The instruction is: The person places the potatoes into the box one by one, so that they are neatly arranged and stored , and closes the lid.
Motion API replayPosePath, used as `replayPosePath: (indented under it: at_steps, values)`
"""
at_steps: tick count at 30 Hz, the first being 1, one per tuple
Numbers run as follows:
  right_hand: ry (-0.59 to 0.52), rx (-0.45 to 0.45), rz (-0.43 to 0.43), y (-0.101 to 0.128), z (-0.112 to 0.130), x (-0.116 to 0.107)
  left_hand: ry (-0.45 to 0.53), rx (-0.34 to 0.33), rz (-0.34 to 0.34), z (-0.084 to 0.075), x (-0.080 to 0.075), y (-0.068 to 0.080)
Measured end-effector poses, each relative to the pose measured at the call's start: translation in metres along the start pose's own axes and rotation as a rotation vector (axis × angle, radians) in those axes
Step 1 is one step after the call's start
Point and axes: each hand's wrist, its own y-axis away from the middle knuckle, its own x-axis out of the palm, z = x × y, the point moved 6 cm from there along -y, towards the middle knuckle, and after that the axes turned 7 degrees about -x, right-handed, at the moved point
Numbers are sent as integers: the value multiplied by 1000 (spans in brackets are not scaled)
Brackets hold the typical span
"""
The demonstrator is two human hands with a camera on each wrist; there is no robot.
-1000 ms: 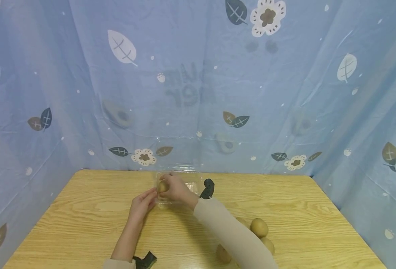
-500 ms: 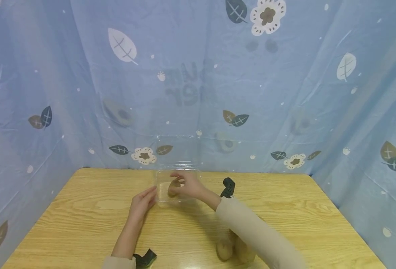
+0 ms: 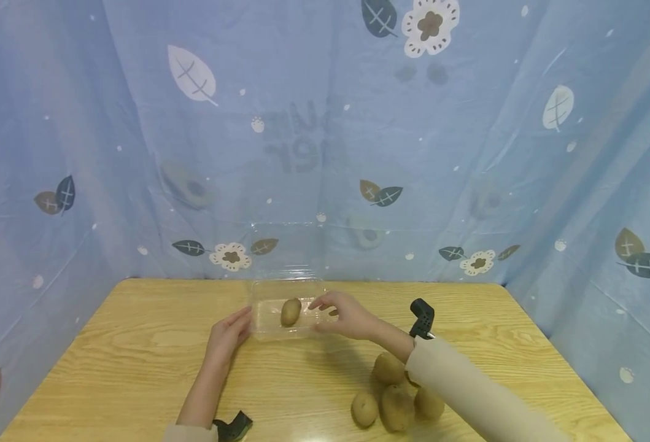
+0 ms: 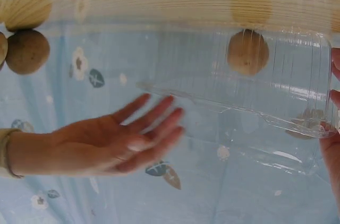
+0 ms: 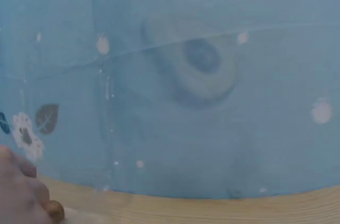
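**One kiwi in clear box, both hands at its sides**

Clear plastic box (image 3: 286, 316) sits on the wooden tabletop (image 3: 137, 362), lid open and standing up at the back against the blue patterned curtain (image 3: 325, 153). One brown kiwi (image 3: 290, 312) lies inside the box, between the two hands.

Left hand (image 3: 227, 336): fingers straight and relaxed, tips at the box's left wall, touching or just beside it; cannot tell which. Grip holds nothing. Left wrist view shows the same open palm (image 4: 114, 147) with flat fingers next to the box (image 4: 255, 91), kiwi (image 4: 247, 52) visible through the plastic.

Right hand (image 3: 344, 314): at the box's right side, fingers loosely spread, fingertips over the right rim, thumb underneath near the wall. Grip is open, nothing in it; the kiwi lies just left of its fingertips, apart from them. Right wrist view shows mostly curtain and only a sliver of the hand (image 5: 21, 195) at lower left.

Four more kiwis (image 3: 393, 396) cluster on the tabletop near the right forearm, well apart from the box, on the near side of the right grip. Beige sleeve (image 3: 468, 393) covers the right arm, black wrist mount (image 3: 422, 318) on it.
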Motion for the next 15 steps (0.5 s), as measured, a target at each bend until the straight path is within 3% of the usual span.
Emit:
replayPosePath:
  at_steps: [8, 15]
  values:
    - [180, 12, 136, 52, -5, -17, -17, 2, 7, -1, 0, 2]
    - [197, 38, 224, 93, -10, -30, -13, 4, 20, -1, -1, 3]
